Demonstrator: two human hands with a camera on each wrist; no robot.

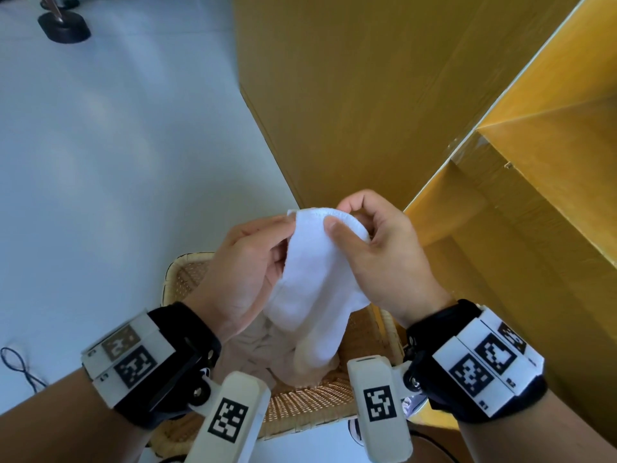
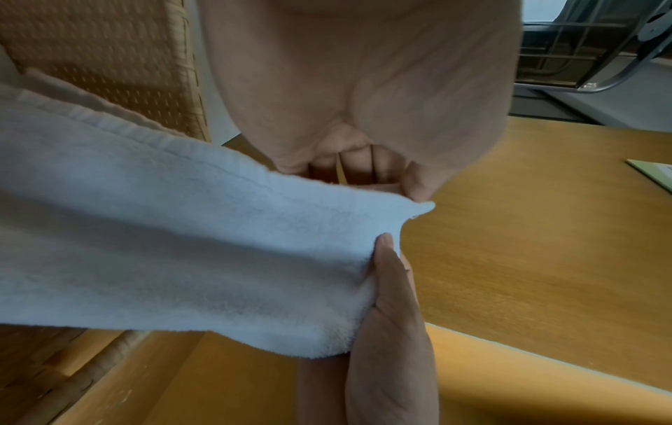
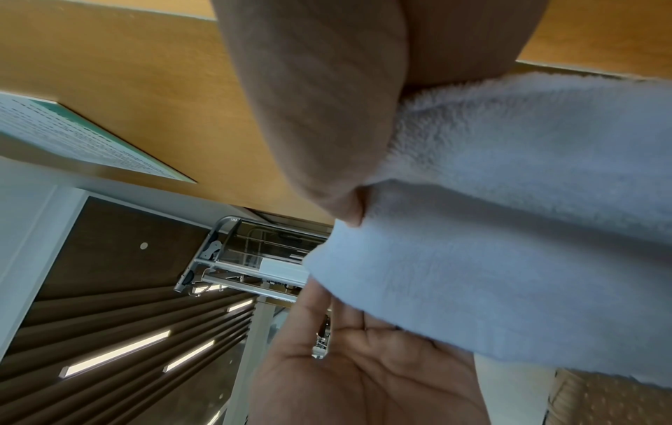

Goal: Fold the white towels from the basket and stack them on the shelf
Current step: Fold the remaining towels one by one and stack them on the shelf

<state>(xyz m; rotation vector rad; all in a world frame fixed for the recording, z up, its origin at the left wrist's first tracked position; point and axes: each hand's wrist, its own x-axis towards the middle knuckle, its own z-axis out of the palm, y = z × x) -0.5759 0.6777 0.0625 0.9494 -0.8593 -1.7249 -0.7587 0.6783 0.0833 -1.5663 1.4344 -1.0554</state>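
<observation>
A person holds a white towel [image 1: 317, 272] up above a woven basket [image 1: 310, 401], both hands at the towel's top hem. The right hand [image 1: 377, 252] pinches the hem between thumb and curled forefinger, the other fingers bent behind the cloth. The left hand [image 1: 247, 272] grips the towel's near corner with its thumb over the cloth and its fingers behind, the palm largely open. The towel hangs in a loose fold, its lower end trailing down into the basket. Inside the basket lie more pale towels [image 1: 263, 349] in a crumpled heap; how many cannot be told. The wooden shelf [image 1: 521, 208] stands just beside the basket, on its right.
</observation>
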